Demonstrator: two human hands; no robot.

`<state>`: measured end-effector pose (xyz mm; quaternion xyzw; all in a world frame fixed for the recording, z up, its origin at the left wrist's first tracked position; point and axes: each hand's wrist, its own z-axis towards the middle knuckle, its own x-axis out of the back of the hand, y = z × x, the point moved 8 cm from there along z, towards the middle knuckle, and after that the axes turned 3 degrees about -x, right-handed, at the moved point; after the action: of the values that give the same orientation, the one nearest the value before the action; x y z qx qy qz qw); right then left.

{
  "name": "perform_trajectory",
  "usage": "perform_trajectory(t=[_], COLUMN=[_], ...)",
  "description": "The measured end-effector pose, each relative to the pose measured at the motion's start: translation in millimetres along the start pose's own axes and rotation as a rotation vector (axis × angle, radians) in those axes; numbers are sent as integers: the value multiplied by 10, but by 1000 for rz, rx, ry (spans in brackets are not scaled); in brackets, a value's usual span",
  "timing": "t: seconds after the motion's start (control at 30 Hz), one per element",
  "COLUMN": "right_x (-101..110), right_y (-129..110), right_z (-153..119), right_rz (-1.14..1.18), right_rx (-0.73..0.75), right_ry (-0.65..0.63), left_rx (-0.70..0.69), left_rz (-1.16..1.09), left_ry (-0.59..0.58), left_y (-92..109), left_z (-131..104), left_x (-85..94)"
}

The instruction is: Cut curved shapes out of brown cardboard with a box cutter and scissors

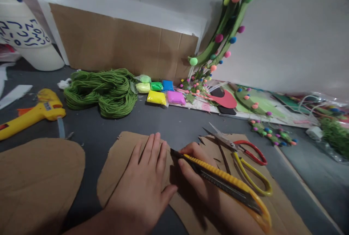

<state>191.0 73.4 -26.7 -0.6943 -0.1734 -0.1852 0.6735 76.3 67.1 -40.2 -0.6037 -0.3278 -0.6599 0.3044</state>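
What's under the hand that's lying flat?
Brown cardboard is under the left hand. You can see it sticking out beside the hand. The part right beneath is covered, so I can't tell if there are any lines or cuts there.

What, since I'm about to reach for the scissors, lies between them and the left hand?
In the head view, the right hand and the yellow utility knife it holds lie between the left hand and the scissors.

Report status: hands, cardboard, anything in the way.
Left hand flat on cardboard. Right hand grip closed on yellow cutter, blade beside left fingers. Scissors lying just beyond cutter.
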Motion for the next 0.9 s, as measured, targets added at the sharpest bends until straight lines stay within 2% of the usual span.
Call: perform_trajectory(t=[0.3, 0.9], right_x=[-61, -45], right_y=[89, 16], right_z=[-51, -32], right_rz=[-52, -146], right_rx=[27, 115], right_ry=[-17, -13], left_rx=[-22, -5], left_rz=[6, 14], left_ry=[45, -57], left_y=[18, 22], left_z=[7, 30], left_x=[8, -24])
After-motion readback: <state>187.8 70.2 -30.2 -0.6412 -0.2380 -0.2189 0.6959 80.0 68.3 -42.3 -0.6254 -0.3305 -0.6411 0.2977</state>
